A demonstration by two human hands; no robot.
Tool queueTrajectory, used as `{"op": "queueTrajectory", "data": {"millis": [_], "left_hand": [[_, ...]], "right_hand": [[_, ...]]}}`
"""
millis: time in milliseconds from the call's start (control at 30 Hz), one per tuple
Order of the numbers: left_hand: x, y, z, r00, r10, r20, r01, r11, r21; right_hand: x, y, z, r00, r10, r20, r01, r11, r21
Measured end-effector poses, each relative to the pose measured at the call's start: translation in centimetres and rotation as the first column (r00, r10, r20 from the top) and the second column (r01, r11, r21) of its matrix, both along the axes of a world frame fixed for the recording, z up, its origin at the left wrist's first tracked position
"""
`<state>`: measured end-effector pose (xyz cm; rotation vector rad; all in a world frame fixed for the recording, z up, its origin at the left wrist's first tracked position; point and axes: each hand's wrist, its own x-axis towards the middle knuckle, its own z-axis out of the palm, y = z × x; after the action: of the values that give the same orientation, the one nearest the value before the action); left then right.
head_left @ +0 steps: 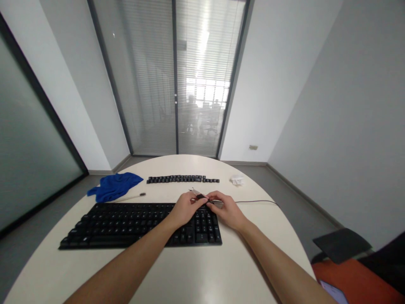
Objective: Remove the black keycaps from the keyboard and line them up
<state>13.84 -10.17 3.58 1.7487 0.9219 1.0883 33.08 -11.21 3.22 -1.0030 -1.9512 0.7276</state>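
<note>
Over the upper right of a black keyboard (123, 223), my two hands meet with their fingertips close together. In the pinched fingers of my left hand (186, 209) is a small dark tool with thin wire ends, which looks like a keycap puller (200, 195). My right hand (227, 210) is closed at the tool's near end, thumb and forefinger pinching a tiny dark piece, too small to make out. Number-pad keys show below the hands. Behind them, loose black keycaps (177, 179) stand in a long row.
On the round-edged pale table (196, 274) lie a blue cloth (118, 186), a toothbrush (131, 197) and a crumpled white tissue (237, 180). A thin cable (257, 201) runs off the right edge. An orange-seated chair (363, 278) with a phone (333, 292) stands at right.
</note>
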Motion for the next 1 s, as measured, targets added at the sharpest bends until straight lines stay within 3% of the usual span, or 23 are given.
{"op": "queueTrajectory", "data": {"millis": [467, 767, 867, 1000], "left_hand": [[0.1, 0.1, -0.1, 0.997, -0.062, 0.04, 0.063, 0.998, -0.025], [0.2, -0.2, 0.3, 0.991, -0.102, 0.083, 0.105, 0.994, -0.027], [0.2, -0.5, 0.6, 0.988, -0.144, 0.047, 0.144, 0.99, 0.004], [0.2, -0.5, 0.4, 0.998, -0.055, -0.005, 0.055, 0.998, -0.001]], "right_hand": [[0.4, 0.9, -0.6, 0.954, 0.008, -0.298, -0.096, 0.954, -0.283], [1.1, 2.1, -1.8, 0.926, -0.028, -0.376, -0.116, 0.929, -0.353], [1.1, 2.2, -2.0, 0.878, -0.107, -0.468, -0.115, 0.9, -0.421], [1.5, 2.5, -2.2, 0.795, -0.195, -0.574, -0.122, 0.876, -0.466]]}}
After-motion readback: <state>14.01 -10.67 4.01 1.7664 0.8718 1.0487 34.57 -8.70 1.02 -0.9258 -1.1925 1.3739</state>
